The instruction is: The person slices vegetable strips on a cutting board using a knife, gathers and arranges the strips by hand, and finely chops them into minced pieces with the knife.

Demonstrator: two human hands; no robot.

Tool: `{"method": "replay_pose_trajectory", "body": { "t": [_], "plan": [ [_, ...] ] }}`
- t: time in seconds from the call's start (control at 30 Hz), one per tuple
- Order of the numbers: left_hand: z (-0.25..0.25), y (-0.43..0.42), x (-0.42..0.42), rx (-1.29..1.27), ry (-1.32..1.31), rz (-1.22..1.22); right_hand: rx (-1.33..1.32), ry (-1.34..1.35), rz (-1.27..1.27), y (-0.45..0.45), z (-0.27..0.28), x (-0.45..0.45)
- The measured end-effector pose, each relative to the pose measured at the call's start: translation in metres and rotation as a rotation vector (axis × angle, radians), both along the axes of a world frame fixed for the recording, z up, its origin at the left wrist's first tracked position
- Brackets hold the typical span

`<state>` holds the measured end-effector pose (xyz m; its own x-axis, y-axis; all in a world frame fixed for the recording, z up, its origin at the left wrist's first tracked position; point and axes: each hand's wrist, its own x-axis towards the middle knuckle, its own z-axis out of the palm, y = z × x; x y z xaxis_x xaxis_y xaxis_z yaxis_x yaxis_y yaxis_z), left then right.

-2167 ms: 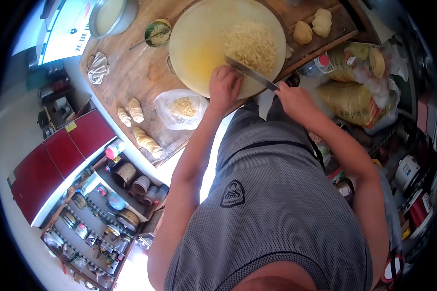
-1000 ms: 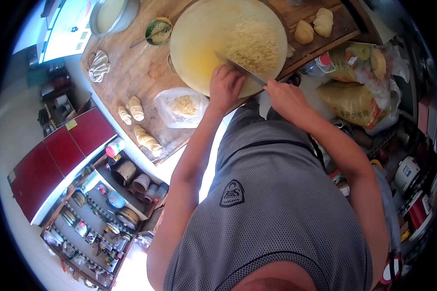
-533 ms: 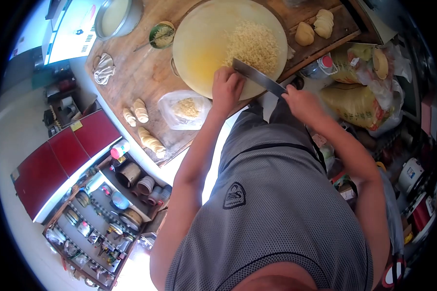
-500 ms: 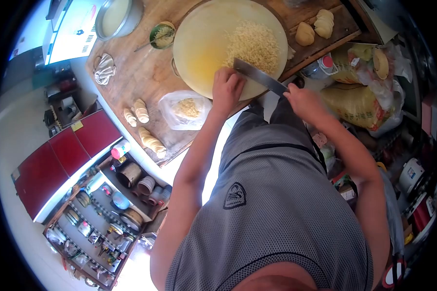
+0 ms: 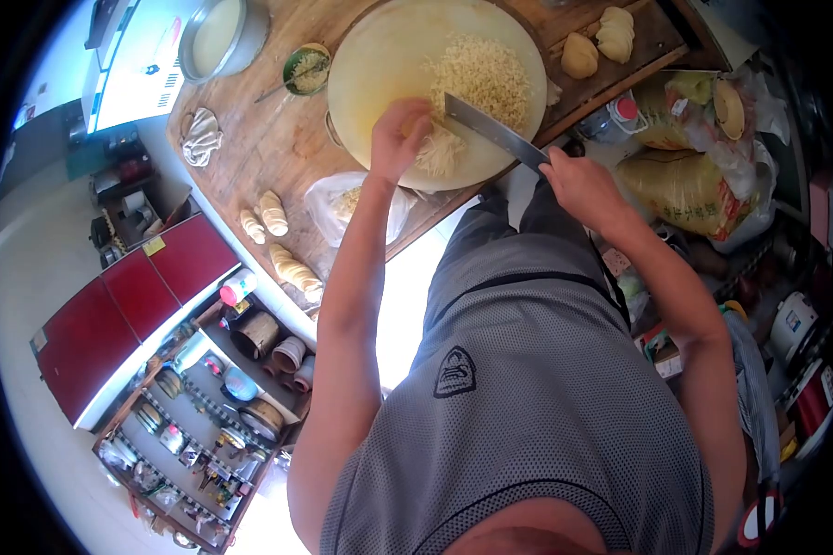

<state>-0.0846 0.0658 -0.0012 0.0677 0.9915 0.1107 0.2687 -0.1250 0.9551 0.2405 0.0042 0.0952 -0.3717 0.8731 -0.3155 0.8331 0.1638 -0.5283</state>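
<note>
My right hand [image 5: 578,185] is wrapped round the handle of a wide-bladed knife [image 5: 492,131], whose blade lies over the right half of the round cutting board [image 5: 366,55]. To the left of the blade, my left hand [image 5: 401,137] is at the board's lower part, with fingers bent beside a small bunch of pale thin shreds [image 5: 442,153]. Whether its fingers grip any shreds cannot be made out. A larger pile of pale chopped bits [image 5: 486,74] lies on the board above the knife.
On the wooden table [image 5: 268,139] are a metal pot [image 5: 217,42], a green bowl [image 5: 306,70], a white cloth [image 5: 201,137], a plastic bag [image 5: 329,203] with pale bits, dough-like rolls [image 5: 294,268] and peeled pieces [image 5: 580,55]. Filled sacks [image 5: 680,190] lie at right.
My left hand has moved left, away from the knife blade, and the bunch of shreds now shows between them. The knife remains in my right hand. The view has shifted slightly.
</note>
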Motion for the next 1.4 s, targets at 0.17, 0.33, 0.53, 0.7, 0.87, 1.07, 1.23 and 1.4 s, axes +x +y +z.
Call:
{"method": "replay_pose_trajectory", "body": {
  "t": [0.17,0.33,0.53,0.7,0.87,1.07,1.23,1.4],
  "plan": [
    [0.016,-0.027,0.004,0.041,0.242,-0.118,0.010,-0.056,0.009,-0.002,0.000,-0.002],
    [0.019,-0.045,0.019,0.182,0.278,-0.059,0.034,-0.076,0.010,-0.008,0.002,-0.008],
    [0.016,-0.049,0.031,0.311,0.355,-0.053,0.062,-0.031,0.016,-0.011,0.007,-0.018],
    [0.013,-0.048,0.032,0.331,0.387,-0.038,0.040,-0.065,0.039,-0.007,0.007,-0.013],
    [0.012,-0.045,0.031,0.342,0.422,-0.052,0.090,0.012,0.123,0.009,0.010,-0.033],
    [0.011,-0.045,0.031,0.334,0.418,-0.052,0.063,-0.053,0.137,0.011,-0.004,-0.022],
    [0.012,-0.045,0.033,0.359,0.427,-0.041,0.018,-0.085,0.151,0.012,0.013,-0.013],
    [0.015,-0.044,0.033,0.366,0.430,-0.044,0.015,-0.063,0.124,0.003,0.029,-0.027]
  ]
}}
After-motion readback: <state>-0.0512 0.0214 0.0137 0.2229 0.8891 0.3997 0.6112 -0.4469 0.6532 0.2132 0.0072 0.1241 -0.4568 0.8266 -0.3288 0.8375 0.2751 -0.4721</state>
